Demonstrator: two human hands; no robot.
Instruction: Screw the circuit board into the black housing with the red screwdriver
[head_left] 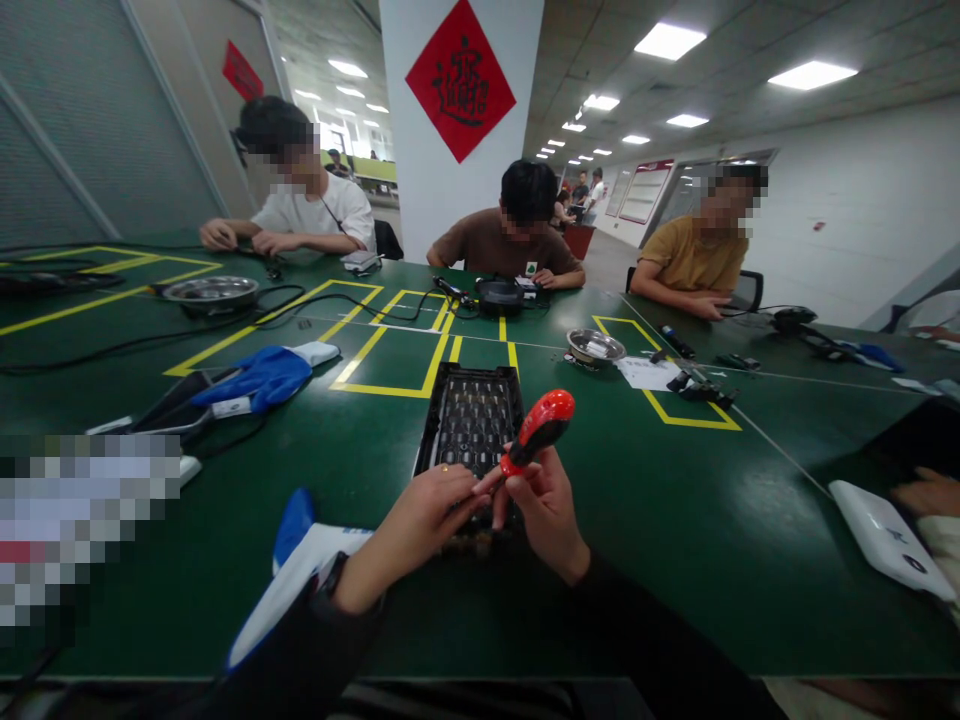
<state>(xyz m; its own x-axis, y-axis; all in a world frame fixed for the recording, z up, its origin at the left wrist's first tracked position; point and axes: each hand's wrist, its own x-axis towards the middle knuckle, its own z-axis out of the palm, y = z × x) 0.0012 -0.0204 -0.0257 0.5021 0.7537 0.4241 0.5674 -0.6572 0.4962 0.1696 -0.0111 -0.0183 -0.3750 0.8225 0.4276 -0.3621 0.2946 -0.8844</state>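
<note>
My right hand (553, 515) grips a screwdriver (546, 415) with a red and black handle, which tilts up to the right; its shaft is hidden by my fingers. Close by on the left, my left hand (427, 510) has its fingers bent and pressed together over the near end of a black rectangular case (474, 405). What those fingers hold, if anything, is hidden. Rows of dark rounded pieces fill the case, which lies on the green table in front of me. My hands cover its near edge.
Blue and white gloves (262, 380) lie to the left, another glove (300, 575) beside my left forearm. Metal bowls stand at left (212, 292) and right (596, 347). Cables (150, 345) cross the table. A white device (889, 540) lies at right. Three people sit opposite.
</note>
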